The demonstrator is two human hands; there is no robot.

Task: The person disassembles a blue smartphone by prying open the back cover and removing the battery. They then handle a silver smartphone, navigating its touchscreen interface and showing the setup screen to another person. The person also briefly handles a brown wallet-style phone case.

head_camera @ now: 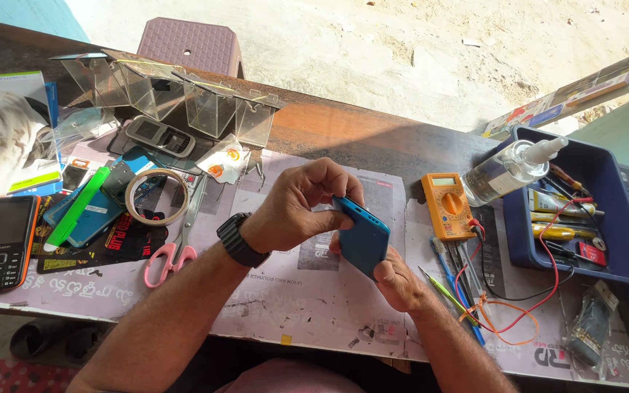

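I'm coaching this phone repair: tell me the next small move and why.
Probably pry a little further along the top edge. The left hand has its fingertips on the upper corner of the blue phone, while the right hand braces it from below.

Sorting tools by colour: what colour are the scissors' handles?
Pink, on the scissors left of the left hand; head view.

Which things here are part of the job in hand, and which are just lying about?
In hand: blue phone, left hand, right hand.

Lying about: scissors, tape roll, yellow meter, spray bottle, black keypad phone, blue tray.
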